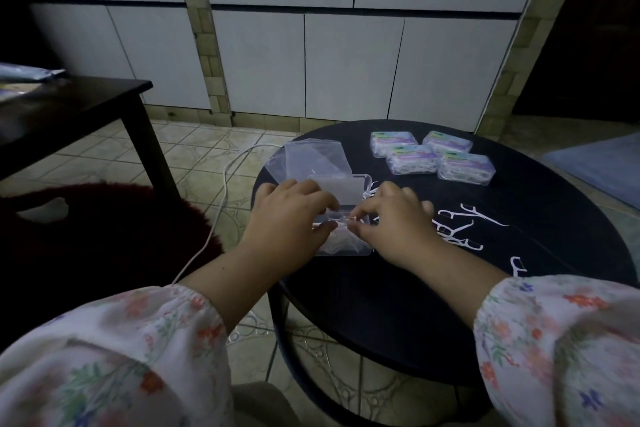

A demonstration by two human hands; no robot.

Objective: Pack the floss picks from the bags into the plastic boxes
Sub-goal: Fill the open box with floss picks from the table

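Observation:
An open clear plastic box [346,189] lies on the round black table [398,305], its lid tipped back. My left hand [291,215] rests on the box's left side and pinches at its front. My right hand [398,222] meets it there, fingertips closed on a small bunch of white floss picks [344,224] over the box. Loose white floss picks [460,227] lie scattered on the table right of my right hand. Empty clear bags [311,158] lie behind the box. Several closed, filled boxes [433,156] with purple labels sit at the far side.
A white cable [221,198] runs across the tiled floor left of the table. A dark low table [86,104] stands at the left, with a dark red rug [104,236] beneath. White cabinet doors line the back wall. A blue mat [602,166] lies at right.

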